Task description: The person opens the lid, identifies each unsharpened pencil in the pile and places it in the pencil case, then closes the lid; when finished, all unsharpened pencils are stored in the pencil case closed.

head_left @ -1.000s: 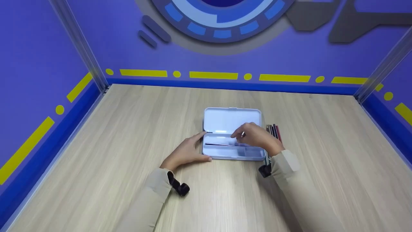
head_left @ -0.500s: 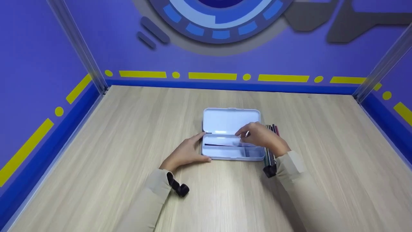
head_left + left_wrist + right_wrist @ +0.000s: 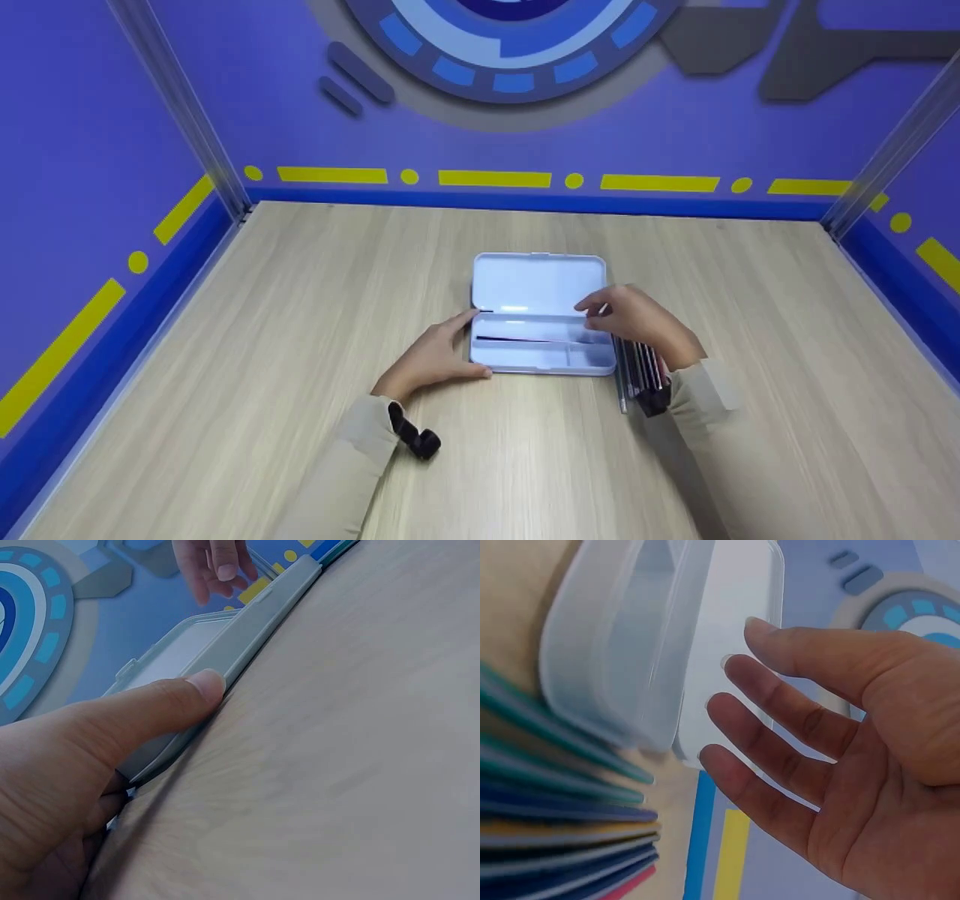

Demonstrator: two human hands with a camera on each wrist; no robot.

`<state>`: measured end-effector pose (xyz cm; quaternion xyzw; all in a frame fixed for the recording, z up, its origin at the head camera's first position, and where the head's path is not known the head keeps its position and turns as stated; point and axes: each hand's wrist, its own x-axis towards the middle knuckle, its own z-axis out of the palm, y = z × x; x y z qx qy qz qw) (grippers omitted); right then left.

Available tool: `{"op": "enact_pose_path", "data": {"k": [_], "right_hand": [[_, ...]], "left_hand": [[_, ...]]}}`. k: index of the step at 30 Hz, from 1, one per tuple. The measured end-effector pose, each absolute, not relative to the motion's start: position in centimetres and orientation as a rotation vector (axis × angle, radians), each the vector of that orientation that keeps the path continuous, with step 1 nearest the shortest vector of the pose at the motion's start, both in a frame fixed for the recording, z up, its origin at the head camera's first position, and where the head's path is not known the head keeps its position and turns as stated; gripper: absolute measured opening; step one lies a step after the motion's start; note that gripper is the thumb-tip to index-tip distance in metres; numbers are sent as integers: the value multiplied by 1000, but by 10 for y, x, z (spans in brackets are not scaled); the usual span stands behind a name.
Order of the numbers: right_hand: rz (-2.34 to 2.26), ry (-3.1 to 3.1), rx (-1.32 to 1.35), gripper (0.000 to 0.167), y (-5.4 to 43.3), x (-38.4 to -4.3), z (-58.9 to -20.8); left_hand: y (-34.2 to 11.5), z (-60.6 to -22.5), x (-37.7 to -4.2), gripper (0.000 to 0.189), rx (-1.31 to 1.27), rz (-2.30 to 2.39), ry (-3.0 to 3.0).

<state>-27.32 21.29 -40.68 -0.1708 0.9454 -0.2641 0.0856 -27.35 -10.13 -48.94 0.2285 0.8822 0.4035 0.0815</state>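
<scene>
Head view shows a white pencil case [image 3: 536,281] on the desk [image 3: 337,300], its lid folded back. The left hand [image 3: 431,356] holds the left end, thumb at the front edge and a finger near the hinge. The right hand [image 3: 634,319] is at the right end, and a group of pencils [image 3: 641,367] lies just beside it. In the rear compartment I see 1 thin dark object [image 3: 517,340], perhaps a pencil. I judge the work is at an early stage: the lid is done, but the pencils are outside and seem left to handle.

Left wrist view shows the thumb pressed on the smooth front wall; the other fingers are partly hidden.

Right wrist view shows the fingers apart, slightly bent, gripping nothing. The case looks like half-transparent plastic with rounded corners; the pencils are blurred, with green, blue, yellow and pink colours.
</scene>
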Motion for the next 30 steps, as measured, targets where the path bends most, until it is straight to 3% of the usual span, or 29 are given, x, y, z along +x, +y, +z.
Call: {"op": "enact_pose_path", "data": {"k": [11, 30], "right_hand": [[-838, 2861, -534, 27, 244, -270, -414], [-951, 2835, -315, 43, 287, -260, -426]], "left_hand": [[-102, -489, -272, 104, 669, 1193, 2642], [-102, -490, -273, 104, 683, 1203, 2640]]}}
